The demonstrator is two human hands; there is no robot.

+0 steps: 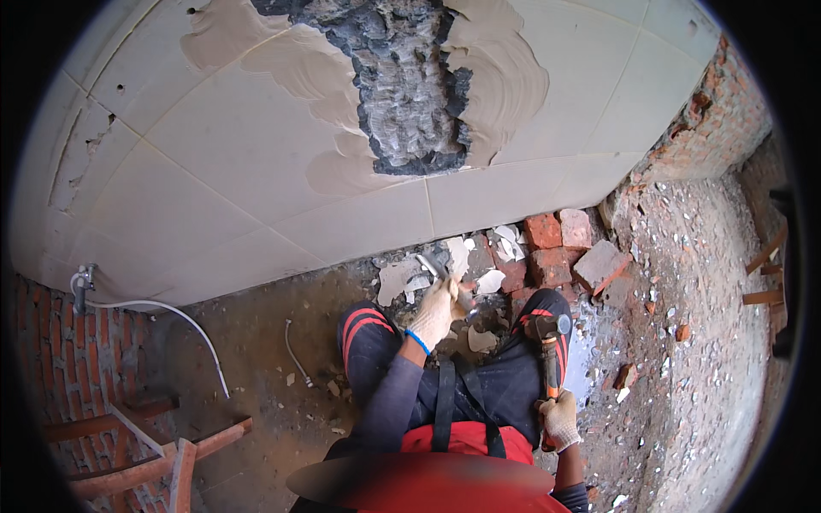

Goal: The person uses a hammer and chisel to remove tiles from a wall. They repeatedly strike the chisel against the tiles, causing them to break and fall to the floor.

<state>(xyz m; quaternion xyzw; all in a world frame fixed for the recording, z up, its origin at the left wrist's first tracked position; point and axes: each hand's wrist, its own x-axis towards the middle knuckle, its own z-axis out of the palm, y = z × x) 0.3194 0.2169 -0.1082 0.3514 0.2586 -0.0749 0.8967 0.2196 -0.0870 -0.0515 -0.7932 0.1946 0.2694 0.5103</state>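
My left hand (434, 315), in a pale knitted glove with a blue cuff, is closed around a grey metal chisel (433, 266). One end of it sticks out above the fingers; the other shows near the thumb side. Beneath this hand lie broken white tile pieces (397, 280) and rubble at the foot of the wall. Also gloved, my right hand (560, 420) grips the lower handle of a hammer (549, 359) with a black and orange grip. The hammer's metal head rests over or just above my right knee; I cannot tell whether they touch.
Ahead, the tiled wall (231, 162) has a rough chipped-out patch (406, 85) edged with smeared beige paste. Red bricks (552, 267) are heaped right of centre. A white hose (184, 316) hangs from a tap at left, near a wooden frame (128, 474). Debris covers the right side.
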